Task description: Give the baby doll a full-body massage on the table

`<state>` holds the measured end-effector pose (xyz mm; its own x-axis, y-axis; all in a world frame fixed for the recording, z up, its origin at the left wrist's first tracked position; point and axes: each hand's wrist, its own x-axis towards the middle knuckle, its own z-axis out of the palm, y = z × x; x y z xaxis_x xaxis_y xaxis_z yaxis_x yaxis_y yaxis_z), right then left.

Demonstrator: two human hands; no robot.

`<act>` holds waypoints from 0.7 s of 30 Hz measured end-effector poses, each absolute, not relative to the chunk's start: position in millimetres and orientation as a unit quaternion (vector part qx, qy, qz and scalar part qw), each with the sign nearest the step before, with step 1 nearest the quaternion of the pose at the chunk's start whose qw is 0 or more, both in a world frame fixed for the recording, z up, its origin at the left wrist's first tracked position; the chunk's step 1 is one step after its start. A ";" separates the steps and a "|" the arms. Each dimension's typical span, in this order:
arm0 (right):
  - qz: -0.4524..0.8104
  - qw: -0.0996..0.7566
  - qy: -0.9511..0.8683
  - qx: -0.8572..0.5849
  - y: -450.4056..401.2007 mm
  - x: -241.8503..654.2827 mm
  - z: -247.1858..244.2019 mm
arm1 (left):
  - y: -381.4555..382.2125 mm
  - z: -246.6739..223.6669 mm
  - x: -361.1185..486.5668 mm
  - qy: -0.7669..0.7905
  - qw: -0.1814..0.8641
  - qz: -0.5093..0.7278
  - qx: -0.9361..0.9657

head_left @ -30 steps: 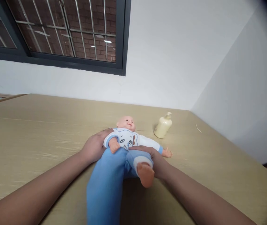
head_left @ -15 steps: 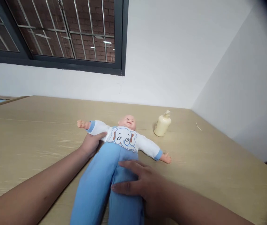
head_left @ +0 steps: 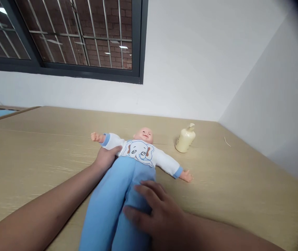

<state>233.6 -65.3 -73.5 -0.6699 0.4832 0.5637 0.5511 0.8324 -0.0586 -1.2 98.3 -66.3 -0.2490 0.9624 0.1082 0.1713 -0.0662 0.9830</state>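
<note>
Doll (head_left: 138, 151) lies face-up on the counter (head_left: 243, 174). Left hand (head_left: 106, 158) half-curled at its side; fingers hidden, hold undetermined. Right hand (head_left: 161, 209) spread loosely over one trouser leg (head_left: 131, 233), grasping nothing; contact unclear. Advised: steady the trunk, press lightly, avoid tugging cloth. Count: one doll, one bottle (head_left: 185, 141), two hands.

Looks like a bald, smiling baby doll (head_left: 130, 176), dressed in a white top (head_left: 166, 162) with blue cuffs, an elephant face (head_left: 138, 152) across the chest, and blue trousers (head_left: 104, 198). Lies face up on the desk (head_left: 243, 181), with arms spread wide and legs toward the camera.
</note>
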 end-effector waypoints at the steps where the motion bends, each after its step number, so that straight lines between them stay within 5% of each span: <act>1: -0.041 0.296 -0.908 -0.293 -63.5 238.1 -68.0 | 98.2 -67.2 -2.0 0.576 0.362 0.531 0.505; 7: 0.077 0.364 -0.867 -0.331 -38.5 266.3 -61.3 | 93.3 -70.9 -6.2 0.562 0.319 0.409 0.644; 15: 0.244 0.421 -0.770 -0.412 -12.8 249.8 -59.1 | 85.3 -52.0 2.0 0.503 0.119 0.244 0.820; 21: 0.339 0.425 -0.740 -0.395 -9.5 247.4 -51.3 | 85.9 -53.3 1.5 0.506 0.119 0.239 0.820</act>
